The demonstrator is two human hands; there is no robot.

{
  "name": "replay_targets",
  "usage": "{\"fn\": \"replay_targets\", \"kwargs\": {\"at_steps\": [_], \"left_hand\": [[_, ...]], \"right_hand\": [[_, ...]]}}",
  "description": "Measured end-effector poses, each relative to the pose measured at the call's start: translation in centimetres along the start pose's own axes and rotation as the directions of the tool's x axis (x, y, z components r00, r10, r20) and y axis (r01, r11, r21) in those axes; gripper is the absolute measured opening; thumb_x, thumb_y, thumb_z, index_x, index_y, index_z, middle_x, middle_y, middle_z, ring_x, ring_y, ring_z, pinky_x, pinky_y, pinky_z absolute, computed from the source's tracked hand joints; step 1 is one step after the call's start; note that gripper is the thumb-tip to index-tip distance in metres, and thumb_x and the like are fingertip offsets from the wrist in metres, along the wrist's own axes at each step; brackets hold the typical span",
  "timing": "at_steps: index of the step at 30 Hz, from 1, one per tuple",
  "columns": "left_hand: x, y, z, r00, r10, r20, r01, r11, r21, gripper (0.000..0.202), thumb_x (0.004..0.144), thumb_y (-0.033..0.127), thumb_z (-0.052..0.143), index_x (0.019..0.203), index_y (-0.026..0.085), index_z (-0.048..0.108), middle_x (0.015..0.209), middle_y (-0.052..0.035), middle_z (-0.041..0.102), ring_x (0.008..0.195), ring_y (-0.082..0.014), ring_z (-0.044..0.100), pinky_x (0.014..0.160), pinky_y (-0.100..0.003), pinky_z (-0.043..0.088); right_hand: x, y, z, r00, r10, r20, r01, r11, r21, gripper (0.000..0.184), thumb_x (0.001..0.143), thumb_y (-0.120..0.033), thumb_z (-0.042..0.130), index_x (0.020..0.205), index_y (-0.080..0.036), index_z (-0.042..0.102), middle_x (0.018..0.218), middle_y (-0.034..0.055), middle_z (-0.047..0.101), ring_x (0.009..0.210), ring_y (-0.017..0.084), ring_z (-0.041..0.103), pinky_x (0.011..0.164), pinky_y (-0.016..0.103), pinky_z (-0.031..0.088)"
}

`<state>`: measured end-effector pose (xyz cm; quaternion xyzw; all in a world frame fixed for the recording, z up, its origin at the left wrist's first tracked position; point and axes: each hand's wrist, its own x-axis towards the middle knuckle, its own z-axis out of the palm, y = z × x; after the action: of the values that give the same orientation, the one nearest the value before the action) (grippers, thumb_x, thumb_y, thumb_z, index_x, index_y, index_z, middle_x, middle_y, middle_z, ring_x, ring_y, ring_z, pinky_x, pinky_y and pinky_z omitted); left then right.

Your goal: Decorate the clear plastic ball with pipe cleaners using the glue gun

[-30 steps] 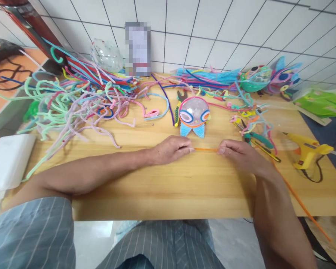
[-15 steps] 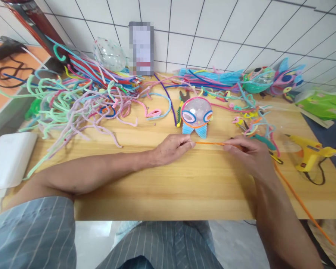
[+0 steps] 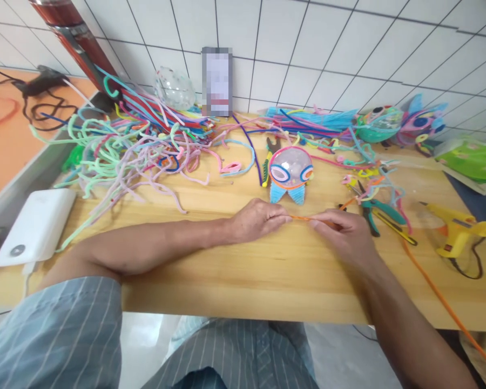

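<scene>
An orange pipe cleaner (image 3: 301, 218) is pinched near one end by the left hand (image 3: 256, 219) and further along by the right hand (image 3: 345, 236). Both hands are rested on the desk (image 3: 243, 281), just in front of a craft fish (image 3: 290, 174). Pliers (image 3: 384, 211) are seen just right.

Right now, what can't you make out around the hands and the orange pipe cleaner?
Head view only.
1. The orange pipe cleaner: the right hand covers part; its tail leaves the lower right edge.
2. The left hand: curled fingers hide its pinch on the end.
3. The upright box at the wall: blurred, unreadable.
4. The glue gun: its right end is cut by the frame edge.
</scene>
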<state>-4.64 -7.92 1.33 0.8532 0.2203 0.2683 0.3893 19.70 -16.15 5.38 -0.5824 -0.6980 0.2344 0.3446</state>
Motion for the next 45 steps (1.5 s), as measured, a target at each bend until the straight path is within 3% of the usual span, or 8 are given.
{"fn": "replay_targets", "kwargs": {"at_steps": [7,12,15,19,23,26,30,45], "left_hand": [[0.4,-0.5,-0.2,1.0,-0.021,-0.004,0.021,1.0,0.009,0.034,0.109,0.032,0.054,0.083,0.016,0.069,0.074,-0.0001,0.071,0.069,-0.0117,0.067,0.07,-0.021,0.046],[0.6,-0.6,-0.2,0.995,-0.09,-0.037,0.088,0.994,-0.065,0.033,0.107,0.03,0.055,0.08,0.017,0.066,0.07,0.0019,0.069,0.066,-0.0109,0.065,0.068,-0.021,0.045],[0.7,-0.5,-0.3,0.99,-0.142,-0.019,0.139,0.984,-0.114,0.032,0.105,0.031,0.057,0.079,0.017,0.066,0.066,0.0033,0.067,0.063,-0.0103,0.063,0.065,-0.02,0.044],[0.5,-0.1,-0.4,0.988,-0.155,0.015,0.156,0.98,-0.126,0.034,0.105,0.032,0.055,0.077,0.017,0.065,0.063,0.0039,0.064,0.062,-0.01,0.06,0.064,-0.02,0.043],[0.0,0.3,-0.1,0.996,-0.073,0.048,0.077,0.993,-0.091,0.03,0.106,0.03,0.055,0.082,0.017,0.069,0.067,0.0027,0.065,0.063,-0.0099,0.058,0.064,-0.02,0.042],[-0.2,0.4,-0.1,0.996,0.027,0.079,-0.022,0.998,-0.066,0.029,0.108,0.03,0.054,0.09,0.017,0.071,0.075,0.0001,0.068,0.068,-0.0107,0.061,0.069,-0.02,0.044],[-0.2,0.1,-0.2,0.996,0.052,0.075,-0.049,0.998,-0.041,0.034,0.11,0.035,0.051,0.091,0.016,0.071,0.083,-0.0027,0.071,0.074,-0.0124,0.063,0.072,-0.021,0.045],[0.3,0.4,-0.4,0.984,-0.174,0.044,0.179,0.958,-0.224,0.024,0.106,0.032,0.058,0.091,0.018,0.071,0.064,0.0054,0.062,0.061,-0.0099,0.058,0.063,-0.02,0.044]], "right_hand": [[-0.2,0.6,-0.2,0.983,0.128,-0.132,-0.127,0.992,0.014,0.014,0.088,-0.037,0.076,0.085,-0.027,0.086,0.069,-0.0001,0.074,0.058,0.016,0.057,0.053,0.029,0.041],[-0.1,1.4,-0.5,0.983,0.101,-0.152,-0.11,0.993,-0.049,0.015,0.09,-0.038,0.075,0.088,-0.027,0.085,0.068,-0.0003,0.072,0.057,0.016,0.056,0.053,0.03,0.042],[0.2,1.8,-0.6,0.989,-0.013,-0.147,-0.009,0.989,-0.15,0.018,0.097,-0.039,0.07,0.098,-0.027,0.084,0.073,0.0012,0.073,0.059,0.017,0.058,0.056,0.033,0.045],[0.2,1.5,0.6,0.948,-0.294,-0.12,0.221,0.883,-0.415,0.032,0.098,-0.042,0.073,0.125,-0.027,0.078,0.106,0.0108,0.081,0.097,0.03,0.073,0.088,0.047,0.056],[-0.6,0.3,2.3,0.927,-0.374,0.013,0.332,0.806,-0.49,0.021,0.106,-0.03,0.062,0.115,-0.026,0.08,0.1,0.0087,0.083,0.093,0.025,0.075,0.086,0.04,0.056],[-1.0,0.2,2.3,0.928,-0.366,0.071,0.357,0.819,-0.45,0.028,0.109,-0.026,0.055,0.101,-0.025,0.082,0.083,0.0051,0.081,0.076,0.018,0.073,0.071,0.032,0.053],[-0.8,1.0,1.0,0.941,-0.337,0.025,0.317,0.854,-0.413,0.026,0.109,-0.028,0.057,0.1,-0.025,0.081,0.087,0.0046,0.083,0.077,0.018,0.075,0.072,0.031,0.052],[0.3,2.0,-0.8,0.99,-0.124,-0.07,0.103,0.963,-0.25,0.019,0.103,-0.034,0.063,0.095,-0.029,0.079,0.086,0.0034,0.082,0.074,0.021,0.073,0.07,0.035,0.057]]}}
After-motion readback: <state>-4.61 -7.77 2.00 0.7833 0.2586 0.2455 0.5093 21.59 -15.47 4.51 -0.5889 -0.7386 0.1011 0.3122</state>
